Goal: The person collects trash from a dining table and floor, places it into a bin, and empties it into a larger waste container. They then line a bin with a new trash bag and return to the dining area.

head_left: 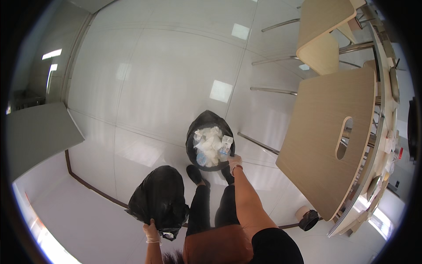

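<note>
A black garbage bag (161, 193) hangs at my left side, with my left hand (152, 232) closed on its gathered edge; a bit of white shows near its opening. In front of my feet stands a trash bin with a black liner (207, 118) around its rim. Crumpled white tissues (208, 143) and some light packaging (226, 143) fill it. My right hand (235, 162) grips the near right rim of this bin, fingers closed over the liner. Both hands wear thin clear gloves.
Wooden chairs with metal legs (327, 136) stand to the right beside a table. A small bin with a black liner (309, 219) sits at the lower right. A grey panel (41, 136) juts in from the left. The floor (167, 79) is glossy pale tile.
</note>
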`<act>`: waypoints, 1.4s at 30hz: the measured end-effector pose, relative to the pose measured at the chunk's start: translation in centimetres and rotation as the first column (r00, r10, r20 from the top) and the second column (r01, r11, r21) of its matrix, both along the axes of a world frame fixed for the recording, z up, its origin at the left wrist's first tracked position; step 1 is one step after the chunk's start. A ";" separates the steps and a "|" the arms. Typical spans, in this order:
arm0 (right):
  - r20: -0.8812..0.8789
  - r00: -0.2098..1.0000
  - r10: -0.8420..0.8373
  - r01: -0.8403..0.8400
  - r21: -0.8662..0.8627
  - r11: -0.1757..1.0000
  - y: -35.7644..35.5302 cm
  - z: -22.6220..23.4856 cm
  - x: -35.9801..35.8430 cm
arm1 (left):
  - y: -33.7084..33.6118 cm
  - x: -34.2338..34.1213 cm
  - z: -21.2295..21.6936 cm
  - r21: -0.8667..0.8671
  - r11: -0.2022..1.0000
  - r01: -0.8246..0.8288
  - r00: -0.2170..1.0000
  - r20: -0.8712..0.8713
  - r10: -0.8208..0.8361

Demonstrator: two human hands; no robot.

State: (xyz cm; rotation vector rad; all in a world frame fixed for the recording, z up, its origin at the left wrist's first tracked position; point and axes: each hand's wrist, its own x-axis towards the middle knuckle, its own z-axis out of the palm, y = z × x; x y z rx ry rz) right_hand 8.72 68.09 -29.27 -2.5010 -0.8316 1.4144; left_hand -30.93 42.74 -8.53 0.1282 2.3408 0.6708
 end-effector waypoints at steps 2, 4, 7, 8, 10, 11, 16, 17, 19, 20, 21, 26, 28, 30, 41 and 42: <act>0.096 0.995 -0.020 0.009 0.115 0.993 -2.2 -2.7 1.7 | 0.2 -0.5 -0.6 -0.095 0.994 0.048 0.997 -0.054 -0.053; 0.133 0.984 0.119 -0.123 0.029 0.992 0.1 5.5 -0.9 | 1.2 -1.4 3.3 -0.318 0.938 0.135 0.954 -0.214 -0.210; 0.049 0.990 0.135 -0.139 0.093 0.986 0.7 14.6 -1.2 | 2.3 -4.5 5.9 -0.338 0.930 0.146 0.933 -0.266 -0.243; 0.074 0.987 0.145 -0.155 0.143 0.978 0.9 17.3 -1.3 | 2.0 -6.0 6.1 -0.320 0.942 0.099 0.944 -0.269 -0.190; 0.005 0.999 0.049 -0.049 0.161 0.986 1.6 23.9 -1.7 | -2.1 -11.5 3.0 -0.500 0.839 0.213 0.860 -0.312 -0.404; 0.046 0.974 0.222 -0.226 0.174 0.958 2.3 26.1 -1.4 | -0.1 -12.9 3.5 -0.655 0.737 0.170 0.907 -0.189 -0.377; 0.099 0.955 0.278 -0.295 0.273 0.916 8.4 33.9 -1.7 | 11.7 -17.3 11.4 -0.684 0.699 0.212 0.886 -0.167 -0.432; 0.067 0.976 0.206 -0.216 0.259 0.941 9.6 34.9 -1.5 | 14.3 -17.3 12.6 -0.664 0.715 0.218 0.882 -0.179 -0.435; -0.001 0.997 0.072 -0.070 0.241 0.968 13.9 38.7 -2.7 | 18.4 -18.7 15.2 -0.647 0.730 0.219 0.873 -0.205 -0.443; -0.023 0.998 0.056 -0.048 0.262 0.964 16.4 39.5 -3.2 | 20.2 -19.2 16.3 -0.637 0.741 0.212 0.873 -0.217 -0.436; -0.059 0.997 0.052 -0.035 0.261 0.965 18.5 40.1 -4.5 | 21.3 -20.1 17.6 -0.638 0.744 0.199 0.874 -0.227 -0.429; -0.025 0.984 0.176 -0.163 0.264 0.951 28.7 43.3 -10.3 | 26.1 -23.1 22.8 -0.632 0.765 0.125 0.909 -0.236 -0.343; 0.001 0.926 0.377 -0.352 0.364 0.862 32.1 40.7 -11.3 | 27.5 -24.1 24.3 -0.636 0.764 0.106 0.924 -0.221 -0.312; 0.115 0.837 0.535 -0.534 0.390 0.750 36.8 40.0 -13.5 | 28.3 -24.6 24.8 -0.646 0.761 0.065 0.945 -0.205 -0.255; 0.517 0.433 0.738 -0.842 0.524 0.127 60.8 44.2 -35.0 | 40.2 -32.1 18.7 -0.776 0.452 0.441 0.845 0.188 -0.501; 0.557 0.402 0.726 -0.850 0.523 0.069 62.8 45.0 -36.3 | 41.9 -32.9 18.2 -0.766 0.340 0.545 0.762 0.283 -0.582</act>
